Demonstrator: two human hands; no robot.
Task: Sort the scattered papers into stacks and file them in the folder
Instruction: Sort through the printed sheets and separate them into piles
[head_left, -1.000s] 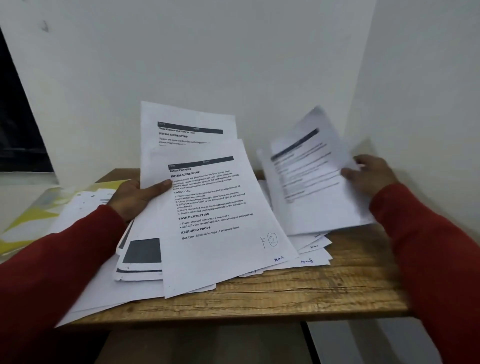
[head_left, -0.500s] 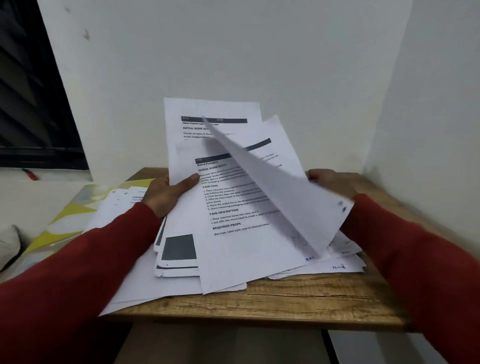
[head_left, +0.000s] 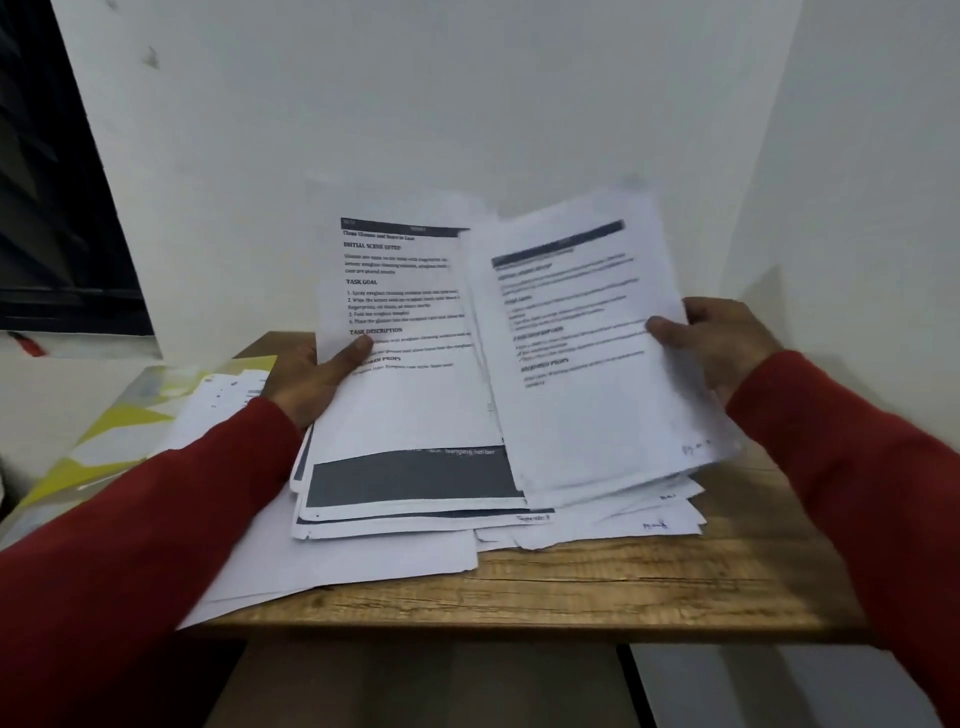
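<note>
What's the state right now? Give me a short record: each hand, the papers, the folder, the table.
left hand: grips sheaf of printed sheets, thumb on top
right hand: grips second sheaf, raised and tilted
loose papers: overlapping, unsorted, lying under both sheaves
folder: yellow, at left, some papers lying on it
table: wooden, in wall corner

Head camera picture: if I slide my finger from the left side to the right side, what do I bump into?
Yellow folder → left hand → sheet it holds → sheet the right hand holds → right hand.
</note>
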